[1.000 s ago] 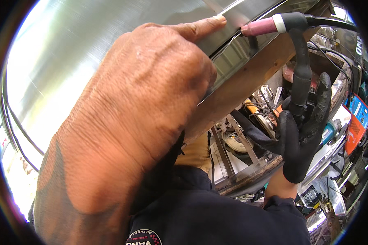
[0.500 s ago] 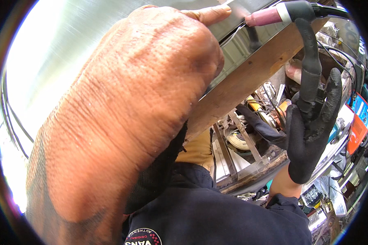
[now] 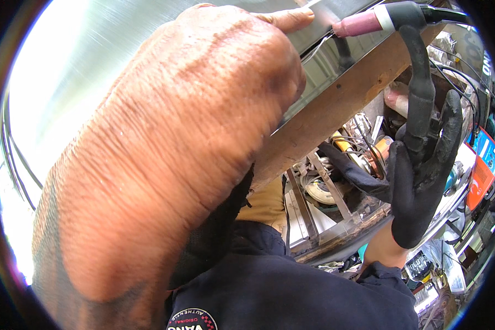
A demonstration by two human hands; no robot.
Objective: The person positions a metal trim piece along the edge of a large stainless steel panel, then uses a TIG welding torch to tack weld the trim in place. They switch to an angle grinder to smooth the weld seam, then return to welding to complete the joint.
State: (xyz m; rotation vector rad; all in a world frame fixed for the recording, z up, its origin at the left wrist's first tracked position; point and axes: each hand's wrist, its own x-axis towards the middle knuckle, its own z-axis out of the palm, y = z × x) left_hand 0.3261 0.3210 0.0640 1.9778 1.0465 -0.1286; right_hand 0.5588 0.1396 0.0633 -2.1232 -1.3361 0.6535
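Observation:
My right hand (image 3: 423, 181), in a black glove, is closed around the handle of a TIG welding torch (image 3: 421, 110). The torch's pink nozzle (image 3: 360, 23) points left, close to the edge of a shiny metal sheet (image 3: 102, 71). Across the left half, another person's bare hand (image 3: 220, 82) reaches in very near the camera, its index finger stretched toward the nozzle tip. Under that hand shows part of a black glove on my left hand (image 3: 214, 247); its fingers are hidden. A thin wire or rod (image 3: 318, 49) lies near the nozzle, and its other end is out of sight.
A brown board (image 3: 324, 118) runs diagonally below the sheet's edge. Beyond it are a metal frame (image 3: 302, 203), an angle grinder (image 3: 379, 148), cables (image 3: 470, 91) and an orange-and-blue package (image 3: 481, 170). More clutter lies at the lower right.
The other person's hand and the torch with my right hand have shifted slightly to the right in the picture. My right hand keeps its hold on the torch.

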